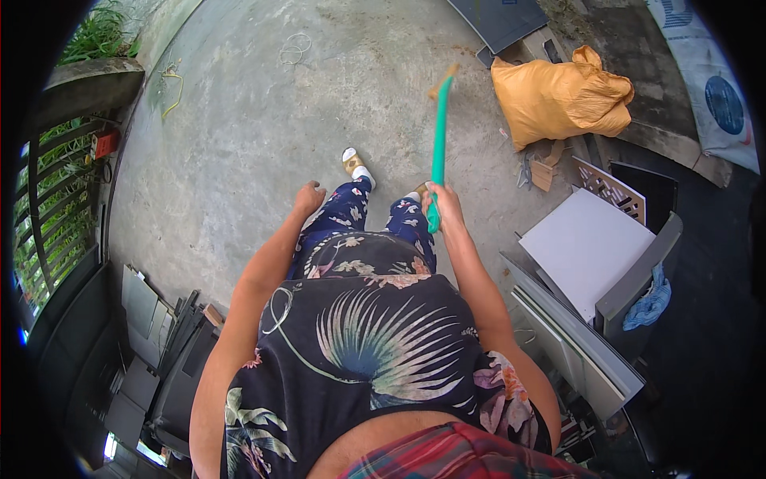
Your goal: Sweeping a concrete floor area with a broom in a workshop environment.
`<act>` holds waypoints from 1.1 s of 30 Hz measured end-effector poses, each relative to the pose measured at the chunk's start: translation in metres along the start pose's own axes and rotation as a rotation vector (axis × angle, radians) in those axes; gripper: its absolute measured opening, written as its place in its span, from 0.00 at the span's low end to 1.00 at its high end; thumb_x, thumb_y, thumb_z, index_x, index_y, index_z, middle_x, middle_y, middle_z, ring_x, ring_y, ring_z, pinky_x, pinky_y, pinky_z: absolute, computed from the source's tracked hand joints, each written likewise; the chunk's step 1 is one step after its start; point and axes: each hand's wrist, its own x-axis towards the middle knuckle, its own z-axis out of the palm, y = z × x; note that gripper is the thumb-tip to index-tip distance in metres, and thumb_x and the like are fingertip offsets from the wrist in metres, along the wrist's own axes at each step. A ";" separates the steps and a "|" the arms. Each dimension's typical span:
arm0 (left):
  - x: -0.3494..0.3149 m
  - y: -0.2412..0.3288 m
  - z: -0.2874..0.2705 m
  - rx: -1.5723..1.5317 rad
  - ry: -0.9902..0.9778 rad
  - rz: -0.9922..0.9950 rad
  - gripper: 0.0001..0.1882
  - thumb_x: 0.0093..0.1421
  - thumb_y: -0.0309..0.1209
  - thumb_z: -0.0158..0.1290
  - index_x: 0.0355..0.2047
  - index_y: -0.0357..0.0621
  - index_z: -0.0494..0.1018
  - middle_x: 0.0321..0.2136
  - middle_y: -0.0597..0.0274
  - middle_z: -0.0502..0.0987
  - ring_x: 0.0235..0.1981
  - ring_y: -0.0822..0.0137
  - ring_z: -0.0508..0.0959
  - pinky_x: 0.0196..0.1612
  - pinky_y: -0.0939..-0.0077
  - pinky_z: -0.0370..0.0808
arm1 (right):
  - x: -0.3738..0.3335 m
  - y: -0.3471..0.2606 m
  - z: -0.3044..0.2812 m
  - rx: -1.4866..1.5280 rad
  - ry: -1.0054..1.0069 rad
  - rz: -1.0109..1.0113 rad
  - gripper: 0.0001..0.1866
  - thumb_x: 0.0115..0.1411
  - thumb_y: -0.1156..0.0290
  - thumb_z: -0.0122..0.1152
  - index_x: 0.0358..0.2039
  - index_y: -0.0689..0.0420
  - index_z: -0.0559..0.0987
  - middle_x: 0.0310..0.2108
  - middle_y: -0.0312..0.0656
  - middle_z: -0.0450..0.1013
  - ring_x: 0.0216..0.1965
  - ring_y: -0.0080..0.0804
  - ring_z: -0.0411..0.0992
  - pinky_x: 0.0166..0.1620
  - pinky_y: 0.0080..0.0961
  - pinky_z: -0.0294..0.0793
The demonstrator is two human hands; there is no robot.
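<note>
My right hand (pixel 444 203) is closed around the lower end of a long green handle (pixel 439 144). The handle reaches away from me over the concrete, and a small, blurred tan piece shows at its far end; I cannot make out what kind of tool it is. Beside my left thigh hangs my left hand (pixel 309 197), holding nothing, its fingers loosely bent and a little apart. Between the two hands are my flowered trouser legs, with one foot (pixel 353 162) in a tan slipper stepping forward on the floor.
A stuffed orange sack (pixel 562 96) lies at the far right, near a small wooden piece (pixel 542 176). White and grey panels (pixel 590 247) lean at my right, with a blue cloth (pixel 650 299). Dark boards (pixel 179 339) stand at my left. A yellow cord (pixel 174 96) lies far left.
</note>
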 end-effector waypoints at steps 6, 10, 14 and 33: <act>0.011 -0.012 -0.012 0.018 -0.004 0.023 0.22 0.47 0.38 0.48 0.39 0.34 0.68 0.34 0.38 0.71 0.40 0.47 0.71 0.44 0.64 0.67 | 0.019 0.040 -0.085 0.398 0.269 0.261 0.04 0.53 0.72 0.46 0.26 0.54 0.61 0.15 0.35 0.61 0.14 0.22 0.62 0.17 0.22 0.64; 0.013 -0.008 -0.021 0.038 -0.012 0.024 0.22 0.47 0.37 0.48 0.39 0.33 0.68 0.35 0.38 0.71 0.40 0.47 0.71 0.45 0.64 0.67 | 0.070 0.056 -0.080 0.699 0.328 0.311 0.07 0.55 0.70 0.43 0.22 0.56 0.62 0.14 0.34 0.62 0.14 0.24 0.62 0.19 0.20 0.66; 0.011 -0.022 -0.023 0.022 -0.021 -0.004 0.22 0.47 0.36 0.48 0.40 0.34 0.68 0.35 0.38 0.71 0.41 0.48 0.71 0.45 0.64 0.66 | 0.072 0.062 0.050 0.526 0.089 0.349 0.05 0.55 0.71 0.44 0.24 0.56 0.62 0.14 0.34 0.61 0.15 0.24 0.62 0.20 0.24 0.66; 0.018 -0.008 -0.037 0.035 -0.004 -0.008 0.22 0.47 0.37 0.48 0.39 0.33 0.68 0.35 0.38 0.71 0.41 0.48 0.71 0.45 0.65 0.66 | -0.023 0.002 -0.017 -0.113 0.081 0.037 0.09 0.51 0.73 0.50 0.32 0.59 0.64 0.21 0.39 0.65 0.16 0.21 0.63 0.17 0.17 0.66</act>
